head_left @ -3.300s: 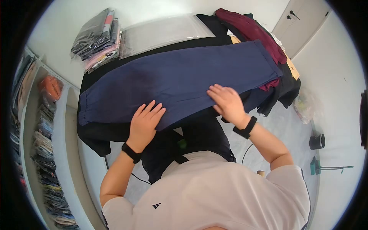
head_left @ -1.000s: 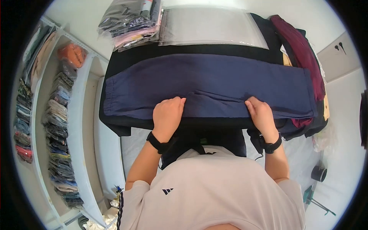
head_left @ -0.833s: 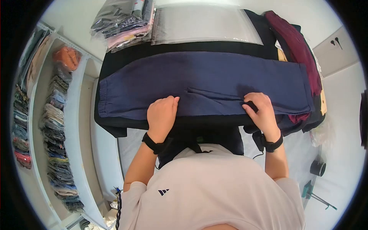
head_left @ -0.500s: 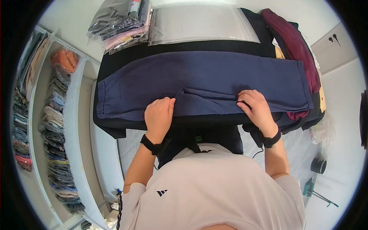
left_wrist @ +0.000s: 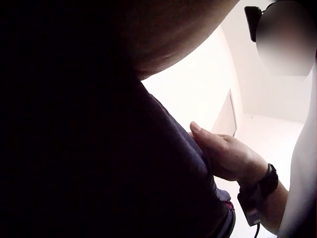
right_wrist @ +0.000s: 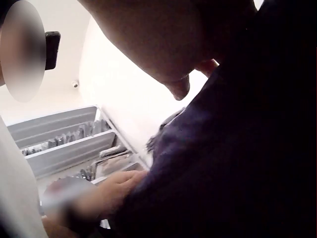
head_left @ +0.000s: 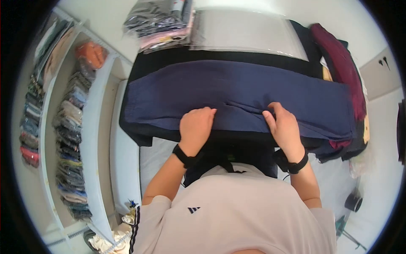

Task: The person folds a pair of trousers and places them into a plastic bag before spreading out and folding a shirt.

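Navy trousers (head_left: 253, 80) lie lengthwise across a black-covered table (head_left: 270, 139), elastic cuff at the left, with creases between the hands. At their near edge, the left hand (head_left: 196, 129) has its fingers curled into the cloth and its thumb alongside. The right hand (head_left: 285, 129) rests on the near part of the trousers, its thumb apart from bent fingers. The left wrist view shows the right hand (left_wrist: 230, 156) against the cloth edge; in the right wrist view the left hand (right_wrist: 116, 193) touches the dark cloth. Some fingertips are hidden.
Clear plastic bags (head_left: 249, 34) lie along the back of the table beside a stack of bagged clothes (head_left: 163, 23). A maroon garment (head_left: 340, 63) lies at the right end. Shelves (head_left: 95, 139) with packed clothes stand at the left.
The long creases in the trousers formed after the earliest frame. Both hands changed from spread flat to bent fingers; the right thumb has since moved away from its fingers. The head view has shifted.
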{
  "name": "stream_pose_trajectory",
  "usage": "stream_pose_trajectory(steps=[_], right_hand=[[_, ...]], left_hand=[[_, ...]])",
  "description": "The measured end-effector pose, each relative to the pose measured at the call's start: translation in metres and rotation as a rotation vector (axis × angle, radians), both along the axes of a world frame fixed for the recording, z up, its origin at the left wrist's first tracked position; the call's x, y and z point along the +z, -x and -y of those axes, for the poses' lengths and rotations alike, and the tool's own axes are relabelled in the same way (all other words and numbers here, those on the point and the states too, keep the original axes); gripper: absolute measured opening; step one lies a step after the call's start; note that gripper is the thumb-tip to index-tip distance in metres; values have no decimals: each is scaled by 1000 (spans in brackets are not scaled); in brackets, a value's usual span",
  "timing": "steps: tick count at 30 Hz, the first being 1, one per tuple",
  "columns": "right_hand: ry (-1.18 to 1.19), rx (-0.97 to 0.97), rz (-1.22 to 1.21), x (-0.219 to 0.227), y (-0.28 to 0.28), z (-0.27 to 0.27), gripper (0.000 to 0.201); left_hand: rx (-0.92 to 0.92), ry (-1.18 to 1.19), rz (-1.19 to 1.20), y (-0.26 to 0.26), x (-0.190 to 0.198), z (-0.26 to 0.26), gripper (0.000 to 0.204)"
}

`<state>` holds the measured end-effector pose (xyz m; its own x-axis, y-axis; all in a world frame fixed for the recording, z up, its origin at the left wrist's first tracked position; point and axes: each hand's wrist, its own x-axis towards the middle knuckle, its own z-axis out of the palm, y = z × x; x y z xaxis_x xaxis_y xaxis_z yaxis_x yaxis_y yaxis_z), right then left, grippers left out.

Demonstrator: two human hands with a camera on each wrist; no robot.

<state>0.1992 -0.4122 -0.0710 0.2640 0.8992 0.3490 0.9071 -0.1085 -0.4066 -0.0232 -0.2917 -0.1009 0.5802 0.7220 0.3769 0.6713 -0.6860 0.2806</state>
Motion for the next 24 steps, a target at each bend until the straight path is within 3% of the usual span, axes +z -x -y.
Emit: stream_pose_trajectory(steps=[3,5,7,9,13,15,20,22,24], right_hand=[[25,91,125,-7,29,-16,30],[58,116,182,-14,37,-23,30],[167,35,197,-17,33,-28,31],[177,60,150,-17,26,-31,31],[131,98,107,-16,24,-31,31],[133,96,101,-15,24,-32,31],[117,54,64,-17,23,-32,31],[105,50,80,-18,23,-32,31],[93,38,99,-21,23,-33,31]], left_hand=[[-8,21,-21,7,6,0,26],[-133,225,130,17,12,-1,19],[-174,167,134,40,28,-4,21],[-196,128,43,75,34,-12,41],[-144,14,-64,125,31,-38,31],[-213,53,-13,138,30,-51,20],[-180,237,150,137,26,-75,11],[-112,239,-6,126,38,-71,10],[-95,51,-16,104,53,-45,37]])
